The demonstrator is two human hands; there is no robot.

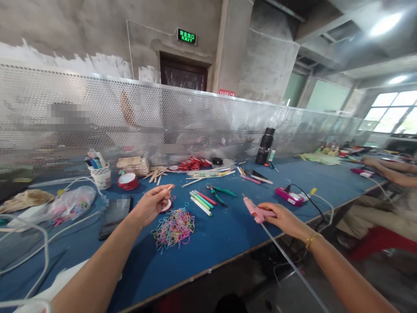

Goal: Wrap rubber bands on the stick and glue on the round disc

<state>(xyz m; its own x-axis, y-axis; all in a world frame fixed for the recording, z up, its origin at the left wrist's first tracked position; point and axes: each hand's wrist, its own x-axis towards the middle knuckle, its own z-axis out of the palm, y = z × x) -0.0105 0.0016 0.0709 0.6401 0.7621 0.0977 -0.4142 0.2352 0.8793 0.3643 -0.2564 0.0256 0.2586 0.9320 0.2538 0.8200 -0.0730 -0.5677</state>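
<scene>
My right hand [273,215] is wrapped round the handle of a pink glue gun [253,210], its nozzle pointing up and to the left. A long clear glue stick [289,261] trails from the gun's rear. My left hand [152,203] is closed in a pinch on a small pale piece [170,188], too small to name. Below that hand lies a heap of colourful rubber bands [176,228] on the blue table [208,252]. Between my hands are several markers [202,203] and pliers with green handles [221,191]. A roll of tape [165,206] is partly hidden behind my left hand.
A phone [115,216], a bag of bands [73,204] and white cables sit at left. Farther back stand a pen cup [100,174], wooden sticks [157,174] and a black bottle [265,147]. A purple power strip [289,196] lies at right, near another person's arm [391,171].
</scene>
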